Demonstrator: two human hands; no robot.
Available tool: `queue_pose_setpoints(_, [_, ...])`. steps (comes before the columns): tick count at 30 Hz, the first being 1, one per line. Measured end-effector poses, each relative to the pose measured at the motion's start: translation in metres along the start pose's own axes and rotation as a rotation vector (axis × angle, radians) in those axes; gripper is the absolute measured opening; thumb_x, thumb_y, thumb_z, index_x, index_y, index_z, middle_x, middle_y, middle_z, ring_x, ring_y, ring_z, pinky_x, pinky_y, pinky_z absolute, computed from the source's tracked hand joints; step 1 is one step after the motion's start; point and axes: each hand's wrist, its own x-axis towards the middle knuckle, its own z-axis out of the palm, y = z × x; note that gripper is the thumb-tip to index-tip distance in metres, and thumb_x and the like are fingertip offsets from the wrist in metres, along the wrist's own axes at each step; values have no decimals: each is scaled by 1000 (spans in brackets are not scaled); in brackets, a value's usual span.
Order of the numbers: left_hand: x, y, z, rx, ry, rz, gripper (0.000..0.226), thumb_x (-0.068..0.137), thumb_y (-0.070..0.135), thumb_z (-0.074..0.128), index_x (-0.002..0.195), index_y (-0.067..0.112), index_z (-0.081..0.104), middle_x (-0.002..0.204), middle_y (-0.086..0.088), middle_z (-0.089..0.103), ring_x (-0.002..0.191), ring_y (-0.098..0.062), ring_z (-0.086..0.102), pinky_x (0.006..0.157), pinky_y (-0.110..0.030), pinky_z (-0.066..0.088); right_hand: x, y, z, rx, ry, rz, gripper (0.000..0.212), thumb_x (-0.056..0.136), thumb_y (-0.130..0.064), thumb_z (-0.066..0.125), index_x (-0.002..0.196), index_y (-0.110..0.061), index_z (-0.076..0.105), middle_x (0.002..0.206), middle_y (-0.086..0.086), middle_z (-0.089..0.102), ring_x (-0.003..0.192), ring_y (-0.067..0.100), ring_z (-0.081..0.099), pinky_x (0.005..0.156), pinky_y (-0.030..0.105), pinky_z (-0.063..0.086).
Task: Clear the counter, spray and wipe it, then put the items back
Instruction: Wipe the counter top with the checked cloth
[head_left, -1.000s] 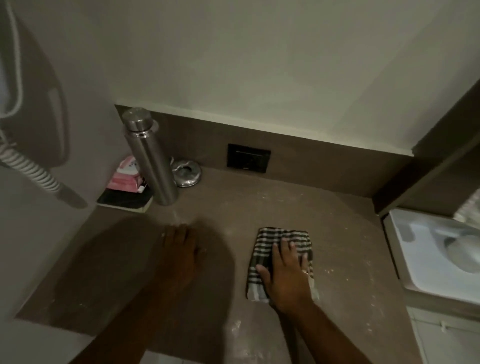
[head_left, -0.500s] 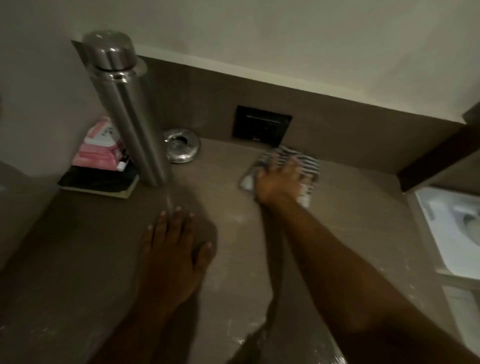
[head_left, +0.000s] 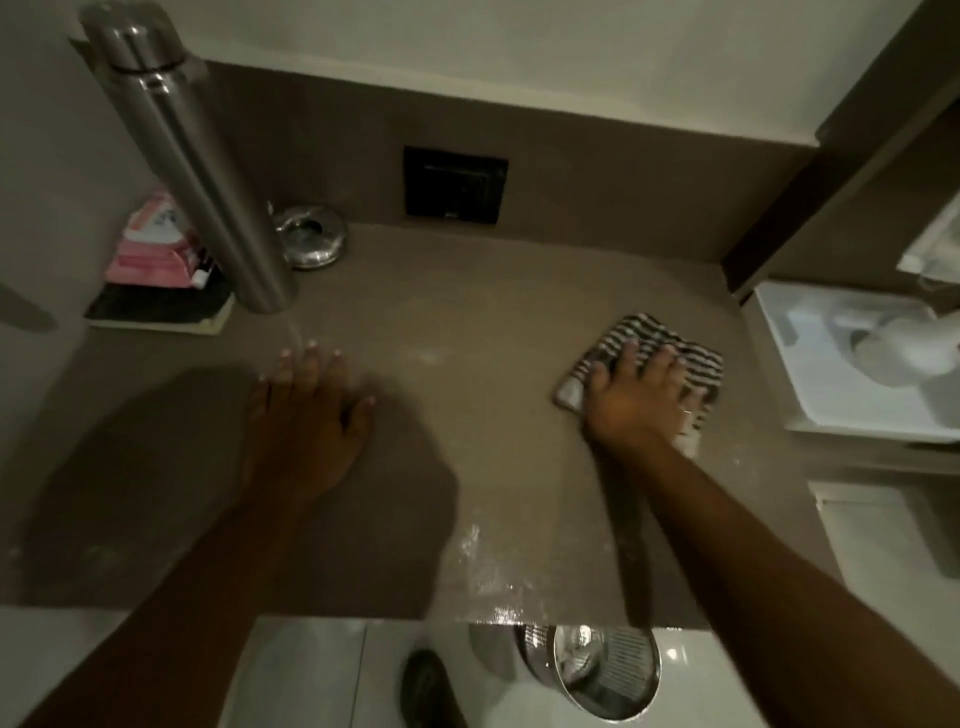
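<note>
Fingers (head_left: 655, 364) of my right hand (head_left: 636, 402) lie spread and nearly straight across a striped cloth (head_left: 649, 353), pressing it flat to the brown counter (head_left: 467, 332); nothing is gripped or pinched. The cloth shows beyond my fingertips and to either side of them, its folded edge jutting out past the thumb side, while my palm covers its near part. Just beyond the little-finger side, the counter ends at a white basin (head_left: 852, 384).

My left hand (head_left: 306, 415) rests palm down on the bare counter, fingers straight and slightly fanned, holding nothing. It is well apart from the cloth, across an open stretch of counter bearing pale streaks. Just beyond these fingertips stands a tall steel bottle (head_left: 192, 156), upright on the counter. To the far side of the bottle lies a pink packet (head_left: 150, 244) on top of a dark book (head_left: 156, 309); behind the bottle sits a round metal dish (head_left: 311, 236), close to the backsplash. A black wall plate (head_left: 455, 184) is set in the backsplash, beyond both hands. Below the counter's near edge, a metal bin (head_left: 597, 670) stands on the floor.
</note>
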Motion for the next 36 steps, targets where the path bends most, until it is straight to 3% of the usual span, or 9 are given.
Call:
queue_pose_setpoints(5, [3,1,-3,12,-17,4,73,87,54,30,146,12,38,156,-19,31,143,-43,27,113,-59,25,-121,-93,32,96,7,-471,70,93,-55,25,154,-22,22,163,20,8,151,38,3,118,59,-6])
queue_pose_setpoints(8, [0,2,-6,19,-2,7,71,88,52,31,144,10,40,154,-21,34,140,-45,31,111,-59,27,-163,-65,31,78,3,-744,64,94,-56,26,149,-24,34,162,15,21,150,36,16,120,59,4])
queue_pose_setpoints(11, [0,2,-7,4,-5,-5,71,88,56,30,145,14,39,155,-18,34,141,-44,30,112,-60,25,-149,7,24,-11,-31,-826,64,94,-60,23,150,-30,32,163,8,18,151,31,16,120,53,0])
queue_pose_setpoints(16, [-5,2,-9,6,-10,-8,64,94,55,36,145,17,36,156,-17,32,142,-41,29,112,-59,25,-110,122,13,-28,18,-388,72,91,-66,11,154,-33,19,165,5,11,152,27,9,122,51,7])
queue_pose_setpoints(21, [-14,17,-16,5,-2,-19,62,97,44,39,147,8,35,156,-23,29,143,-45,27,115,-59,21,-108,74,20,69,43,146,73,93,-59,17,156,-23,15,164,17,6,151,36,3,119,59,4])
queue_pose_setpoints(25, [-14,39,-18,-31,11,86,68,93,46,38,147,4,35,156,-26,27,143,-46,26,115,-59,21,-145,1,27,122,-10,-270,69,94,-56,24,154,-23,16,164,19,1,151,37,-2,119,59,-5])
queue_pose_setpoints(29, [-18,66,-8,-45,23,182,80,84,58,29,142,4,44,152,-27,35,140,-47,32,112,-59,25,-170,36,25,86,-25,-675,62,95,-58,27,150,-30,25,163,9,16,151,32,12,120,58,8])
queue_pose_setpoints(32, [-17,68,-8,3,21,107,80,82,61,38,139,5,47,150,-26,38,136,-48,35,109,-62,29,-151,128,20,19,9,-414,68,92,-66,15,153,-36,12,164,1,1,151,24,-2,122,52,2])
queue_pose_setpoints(36, [-11,65,-6,57,18,118,82,80,64,35,137,7,47,148,-26,40,132,-50,38,105,-63,33,-111,197,2,23,13,17,78,85,-69,7,154,-34,15,166,6,7,152,27,2,121,53,8])
